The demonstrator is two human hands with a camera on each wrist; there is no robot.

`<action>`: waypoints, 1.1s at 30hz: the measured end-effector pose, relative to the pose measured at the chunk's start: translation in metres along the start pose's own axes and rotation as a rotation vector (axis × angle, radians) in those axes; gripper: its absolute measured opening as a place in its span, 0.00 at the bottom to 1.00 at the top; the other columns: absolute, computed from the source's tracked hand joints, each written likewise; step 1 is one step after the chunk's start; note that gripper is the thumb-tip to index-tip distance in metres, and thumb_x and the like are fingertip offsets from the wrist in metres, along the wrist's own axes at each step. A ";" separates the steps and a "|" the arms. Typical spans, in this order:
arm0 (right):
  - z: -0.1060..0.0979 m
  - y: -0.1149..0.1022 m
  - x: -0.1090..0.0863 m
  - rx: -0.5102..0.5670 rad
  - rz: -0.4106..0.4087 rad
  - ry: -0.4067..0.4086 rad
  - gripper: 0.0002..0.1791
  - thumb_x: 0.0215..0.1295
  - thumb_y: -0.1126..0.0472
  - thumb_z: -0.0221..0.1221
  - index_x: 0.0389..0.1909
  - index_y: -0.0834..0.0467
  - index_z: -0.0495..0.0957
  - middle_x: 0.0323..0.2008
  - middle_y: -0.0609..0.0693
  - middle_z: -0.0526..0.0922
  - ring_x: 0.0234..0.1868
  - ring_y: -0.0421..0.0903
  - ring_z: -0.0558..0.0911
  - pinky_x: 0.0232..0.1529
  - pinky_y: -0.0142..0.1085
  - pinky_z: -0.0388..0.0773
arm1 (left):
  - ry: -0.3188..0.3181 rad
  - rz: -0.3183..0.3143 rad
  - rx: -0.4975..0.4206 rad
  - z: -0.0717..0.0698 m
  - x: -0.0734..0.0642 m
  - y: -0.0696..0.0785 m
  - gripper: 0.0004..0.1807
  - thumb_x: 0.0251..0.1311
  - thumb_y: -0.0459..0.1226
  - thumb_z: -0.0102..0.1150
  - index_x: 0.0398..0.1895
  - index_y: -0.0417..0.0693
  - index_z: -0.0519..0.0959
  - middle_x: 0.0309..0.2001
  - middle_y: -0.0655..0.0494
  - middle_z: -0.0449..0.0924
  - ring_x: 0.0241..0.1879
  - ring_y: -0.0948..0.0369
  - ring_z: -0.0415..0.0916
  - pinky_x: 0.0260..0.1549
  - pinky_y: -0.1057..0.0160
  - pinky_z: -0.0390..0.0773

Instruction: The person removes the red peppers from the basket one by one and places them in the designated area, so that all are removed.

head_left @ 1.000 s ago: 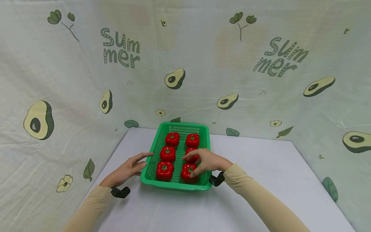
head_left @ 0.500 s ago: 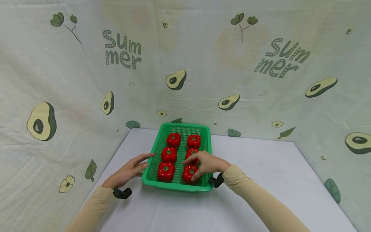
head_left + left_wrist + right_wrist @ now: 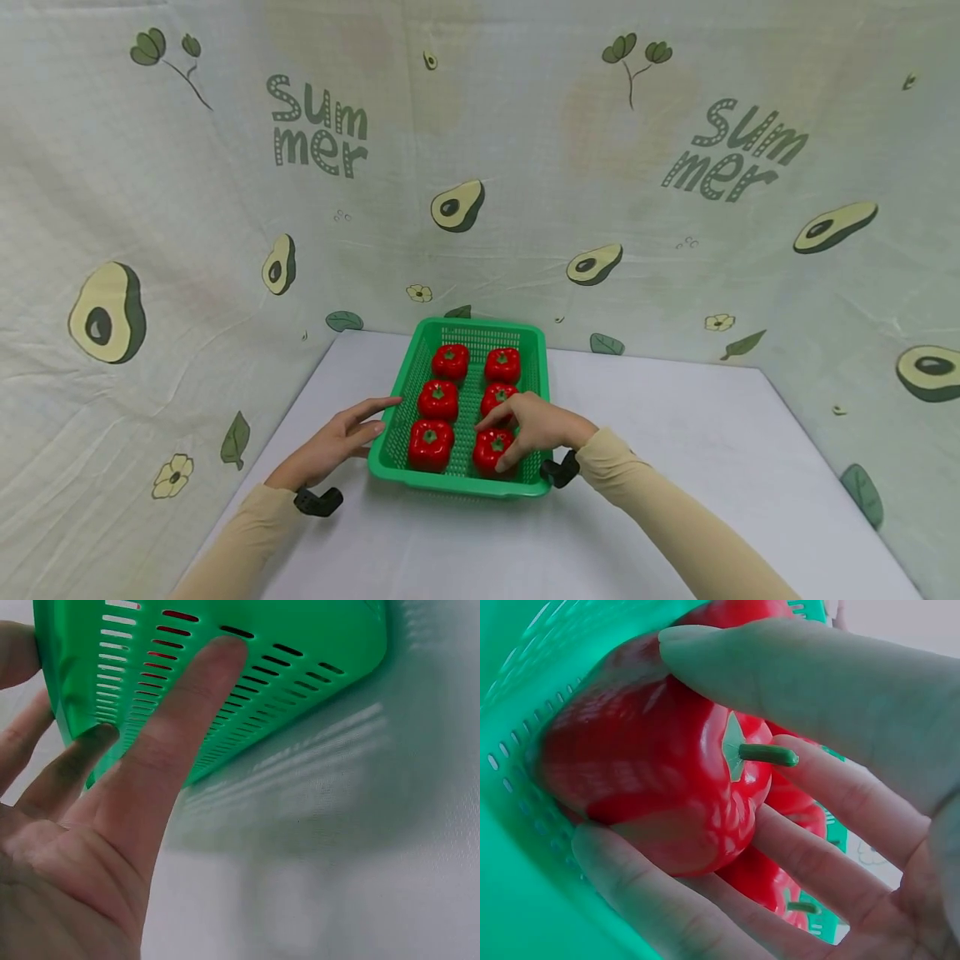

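A green slotted plastic basket holds several red bell peppers in two columns. My right hand reaches inside and grips the near-right bell pepper. In the right wrist view, thumb and fingers lie on opposite sides of this bell pepper, its green stem facing the palm. At the basket's left side is my left hand, its fingers extended. In the left wrist view, one straight finger lies against the basket's slotted outer wall, and another fingertip touches it farther along.
The basket stands on a white table near its back edge. A pale cloth printed with avocados and "summer" hangs behind and at both sides. Other bell peppers sit close by my right hand. Each wrist wears a black device.
My right hand's fingers have drawn in around the near-right bell pepper. The left hand stays by the basket's side. The whole head view has shifted slightly.
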State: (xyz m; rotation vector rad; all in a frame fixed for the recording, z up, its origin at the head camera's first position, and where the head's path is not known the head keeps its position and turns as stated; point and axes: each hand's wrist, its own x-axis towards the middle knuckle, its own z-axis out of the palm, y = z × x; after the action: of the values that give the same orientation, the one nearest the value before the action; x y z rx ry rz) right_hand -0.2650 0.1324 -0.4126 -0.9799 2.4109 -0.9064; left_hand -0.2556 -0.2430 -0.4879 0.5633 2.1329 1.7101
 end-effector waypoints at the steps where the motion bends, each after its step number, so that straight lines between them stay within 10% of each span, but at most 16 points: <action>1: 0.000 0.000 0.000 0.000 -0.002 0.000 0.28 0.49 0.60 0.78 0.54 0.49 0.84 0.52 0.46 0.82 0.56 0.57 0.73 0.39 0.35 0.80 | 0.003 0.001 -0.004 0.000 0.000 -0.001 0.25 0.76 0.43 0.49 0.74 0.63 0.63 0.74 0.53 0.58 0.61 0.51 0.75 0.47 0.49 0.81; 33: -0.003 0.001 -0.004 0.051 -0.075 0.048 0.28 0.49 0.58 0.77 0.54 0.50 0.83 0.53 0.46 0.82 0.48 0.53 0.78 0.37 0.36 0.82 | 0.069 0.028 0.010 0.003 0.005 -0.004 0.25 0.74 0.43 0.52 0.72 0.62 0.66 0.74 0.52 0.57 0.64 0.46 0.70 0.49 0.48 0.80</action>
State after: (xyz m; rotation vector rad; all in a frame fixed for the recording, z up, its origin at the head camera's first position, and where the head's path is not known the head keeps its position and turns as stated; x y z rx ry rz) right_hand -0.2647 0.1371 -0.4107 -1.0468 2.3919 -1.0240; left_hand -0.2586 -0.2389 -0.4925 0.5472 2.1918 1.7586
